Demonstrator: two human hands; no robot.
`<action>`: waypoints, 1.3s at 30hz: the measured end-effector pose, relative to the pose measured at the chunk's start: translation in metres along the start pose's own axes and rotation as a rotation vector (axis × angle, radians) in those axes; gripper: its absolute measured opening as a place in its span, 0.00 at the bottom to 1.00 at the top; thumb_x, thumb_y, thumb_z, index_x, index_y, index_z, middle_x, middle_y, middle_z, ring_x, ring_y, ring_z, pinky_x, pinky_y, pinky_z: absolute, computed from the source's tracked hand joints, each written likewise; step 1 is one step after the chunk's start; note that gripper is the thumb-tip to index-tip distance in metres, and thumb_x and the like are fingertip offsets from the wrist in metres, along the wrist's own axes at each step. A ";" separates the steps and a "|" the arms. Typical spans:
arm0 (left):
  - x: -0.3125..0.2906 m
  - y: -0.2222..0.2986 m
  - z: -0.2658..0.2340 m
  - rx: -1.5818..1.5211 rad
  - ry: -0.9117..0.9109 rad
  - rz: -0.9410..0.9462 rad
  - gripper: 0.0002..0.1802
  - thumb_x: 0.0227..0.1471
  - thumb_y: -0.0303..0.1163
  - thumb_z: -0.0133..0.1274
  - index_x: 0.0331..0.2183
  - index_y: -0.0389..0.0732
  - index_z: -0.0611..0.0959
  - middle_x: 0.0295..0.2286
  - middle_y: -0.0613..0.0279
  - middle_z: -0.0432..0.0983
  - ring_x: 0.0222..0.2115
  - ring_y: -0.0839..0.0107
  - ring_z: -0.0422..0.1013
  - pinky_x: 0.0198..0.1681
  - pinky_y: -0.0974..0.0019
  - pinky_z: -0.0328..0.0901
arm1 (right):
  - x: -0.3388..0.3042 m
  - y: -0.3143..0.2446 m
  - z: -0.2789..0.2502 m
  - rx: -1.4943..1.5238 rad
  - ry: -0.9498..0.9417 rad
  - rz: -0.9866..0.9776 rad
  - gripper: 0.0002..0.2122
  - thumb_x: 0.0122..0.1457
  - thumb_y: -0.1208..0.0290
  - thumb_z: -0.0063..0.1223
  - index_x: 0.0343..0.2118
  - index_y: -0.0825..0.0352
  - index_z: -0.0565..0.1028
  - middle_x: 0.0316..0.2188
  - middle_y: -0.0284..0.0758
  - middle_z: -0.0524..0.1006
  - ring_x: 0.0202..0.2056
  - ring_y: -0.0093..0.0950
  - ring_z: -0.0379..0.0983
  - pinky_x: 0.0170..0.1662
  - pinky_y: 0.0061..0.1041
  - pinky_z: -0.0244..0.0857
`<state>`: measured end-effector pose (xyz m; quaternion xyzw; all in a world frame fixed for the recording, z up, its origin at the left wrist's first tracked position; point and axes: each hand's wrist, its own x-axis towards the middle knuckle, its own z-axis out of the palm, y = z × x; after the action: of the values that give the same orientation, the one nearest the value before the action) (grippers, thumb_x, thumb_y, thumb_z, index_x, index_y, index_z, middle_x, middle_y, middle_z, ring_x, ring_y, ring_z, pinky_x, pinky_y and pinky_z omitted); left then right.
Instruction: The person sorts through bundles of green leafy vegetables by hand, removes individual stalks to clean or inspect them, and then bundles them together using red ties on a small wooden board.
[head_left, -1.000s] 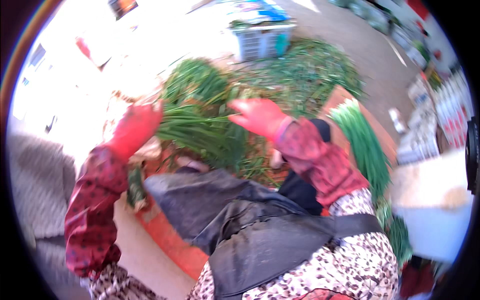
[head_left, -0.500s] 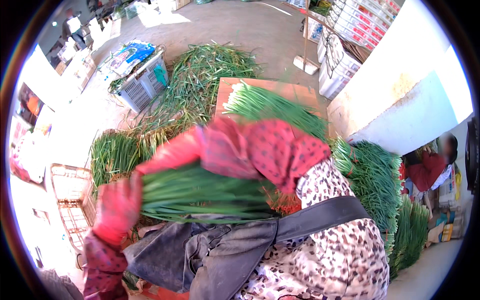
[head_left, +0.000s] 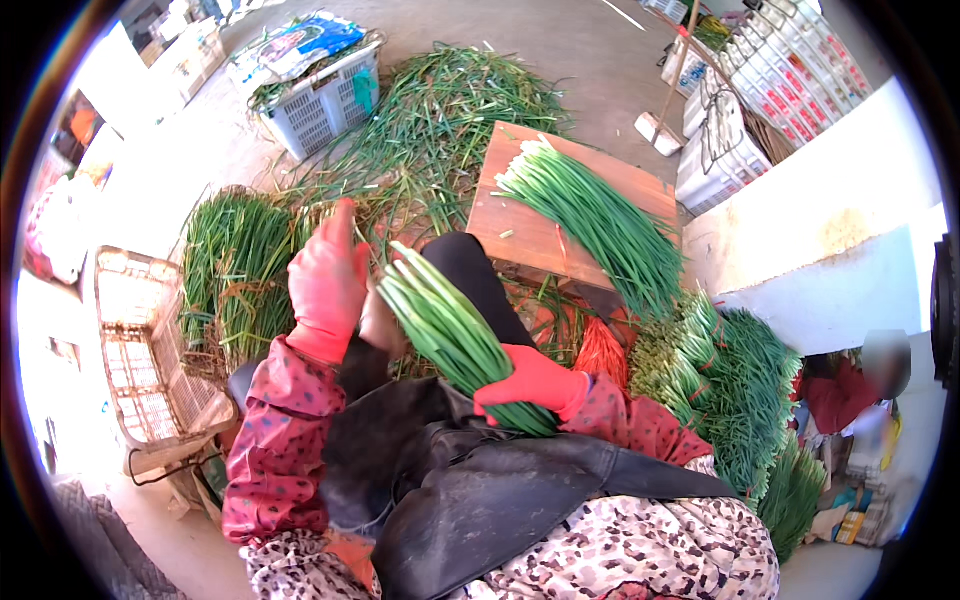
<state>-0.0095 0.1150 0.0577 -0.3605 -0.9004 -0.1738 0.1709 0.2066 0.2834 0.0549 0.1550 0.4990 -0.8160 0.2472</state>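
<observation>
My right hand [head_left: 540,385], in a red glove, is wrapped around the leafy end of a bunch of garlic chives [head_left: 440,315]. The bunch slants over my lap, its pale cut ends up and to the left. My left hand [head_left: 328,285], also red-gloved, is raised just left of those ends, apart from them; its fingers stretch upward, slightly blurred, with nothing seen in them. On a wooden board [head_left: 488,215] ahead lies a pile of trimmed chives [head_left: 600,220], white ends toward the far left. Red ties [head_left: 600,355] hang by the board's near edge.
Untrimmed chives [head_left: 235,270] stand at the left beside a dirty plastic crate [head_left: 165,420]. Loose leaves [head_left: 470,100] cover the floor ahead near a white basket [head_left: 320,110]. Tied bunches [head_left: 750,390] are stacked at right below a white pillar [head_left: 820,230]. Another person [head_left: 835,400] sits beyond.
My left hand has lifted and moved right from the leaves at the left. My right arm has drawn back from across the front, and the bunch has gone from lying crosswise to slanting upward.
</observation>
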 end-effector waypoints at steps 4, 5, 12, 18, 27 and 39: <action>-0.046 -0.025 0.005 -1.169 -0.270 -0.550 0.36 0.47 0.35 0.58 0.56 0.39 0.64 0.44 0.52 0.72 0.39 0.67 0.72 0.39 0.68 0.68 | -0.001 0.000 -0.001 0.004 0.078 -0.029 0.16 0.50 0.77 0.58 0.43 0.70 0.69 0.29 0.36 0.74 0.29 0.26 0.73 0.30 0.27 0.71; -0.056 -0.012 0.005 -1.520 -0.428 -0.627 0.40 0.46 0.39 0.59 0.57 0.36 0.62 0.47 0.50 0.70 0.43 0.66 0.71 0.43 0.66 0.68 | -0.001 -0.001 -0.005 -0.002 0.115 -0.037 0.16 0.50 0.77 0.58 0.43 0.70 0.69 0.29 0.36 0.74 0.29 0.26 0.73 0.30 0.27 0.71; -0.053 0.056 0.060 -2.281 -0.445 -0.649 0.45 0.43 0.38 0.61 0.58 0.37 0.58 0.50 0.50 0.66 0.50 0.57 0.66 0.54 0.56 0.59 | 0.032 -0.010 -0.008 -0.686 0.376 -0.065 0.31 0.46 0.63 0.64 0.52 0.66 0.64 0.39 0.39 0.75 0.39 0.33 0.74 0.42 0.29 0.67; -0.053 0.044 0.070 -2.368 -0.369 -0.894 0.35 0.45 0.31 0.57 0.55 0.37 0.65 0.40 0.50 0.75 0.41 0.55 0.73 0.47 0.54 0.67 | 0.050 -0.040 -0.026 -1.079 0.168 0.062 0.39 0.44 0.43 0.60 0.56 0.62 0.62 0.43 0.43 0.74 0.45 0.39 0.72 0.48 0.32 0.63; -0.043 0.057 0.082 -2.337 -0.410 -0.807 0.25 0.40 0.33 0.60 0.43 0.37 0.76 0.37 0.59 0.76 0.39 0.63 0.73 0.46 0.61 0.66 | 0.172 -0.116 -0.025 -1.078 -0.012 -0.806 0.19 0.56 0.63 0.55 0.48 0.66 0.71 0.40 0.37 0.77 0.41 0.31 0.74 0.46 0.29 0.66; -0.056 0.040 0.090 -2.546 -0.241 -0.918 0.21 0.50 0.32 0.52 0.46 0.34 0.73 0.37 0.52 0.75 0.40 0.58 0.72 0.47 0.54 0.66 | 0.114 -0.074 -0.033 -0.526 0.120 -0.423 0.32 0.56 0.62 0.56 0.60 0.66 0.55 0.53 0.39 0.65 0.52 0.26 0.65 0.54 0.27 0.60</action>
<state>0.0404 0.1491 -0.0384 0.0499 -0.1646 -0.8864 -0.4298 0.0708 0.3128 0.0379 0.0268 0.7270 -0.6821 0.0743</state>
